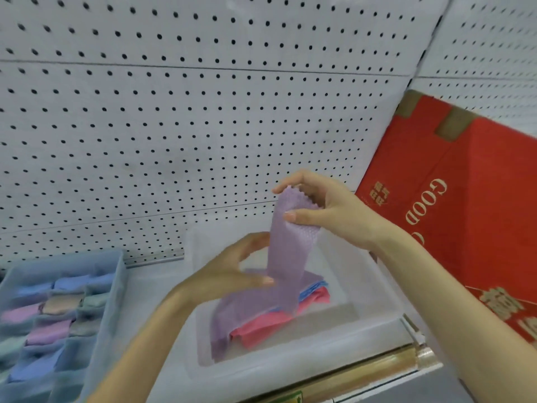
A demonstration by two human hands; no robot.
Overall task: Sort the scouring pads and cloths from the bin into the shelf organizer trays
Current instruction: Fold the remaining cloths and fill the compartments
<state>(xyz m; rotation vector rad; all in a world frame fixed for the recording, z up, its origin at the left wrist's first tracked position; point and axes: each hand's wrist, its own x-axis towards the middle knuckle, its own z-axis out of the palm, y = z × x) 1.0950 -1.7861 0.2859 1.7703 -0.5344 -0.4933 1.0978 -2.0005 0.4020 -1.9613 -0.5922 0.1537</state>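
The red box [465, 199] beyond the bin's [290, 370] right edge reads "GOOD"; its other characters can't be read; your right hand [322, 210] pinches the purple cloth [287, 257] at its top edge, thumb against fingers; the cloth hangs upright, long axis vertical, over the bin's middle; your left hand [229, 274] curves around its lower part, too blurred to tell whether it grips.

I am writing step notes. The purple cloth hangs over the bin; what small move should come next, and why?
Probably fold the purple cloth in half. The right hand pinches its top, the left hand holds it lower, it hangs unfolded over the bin, and the organizer tray seems to hold folded pieces.
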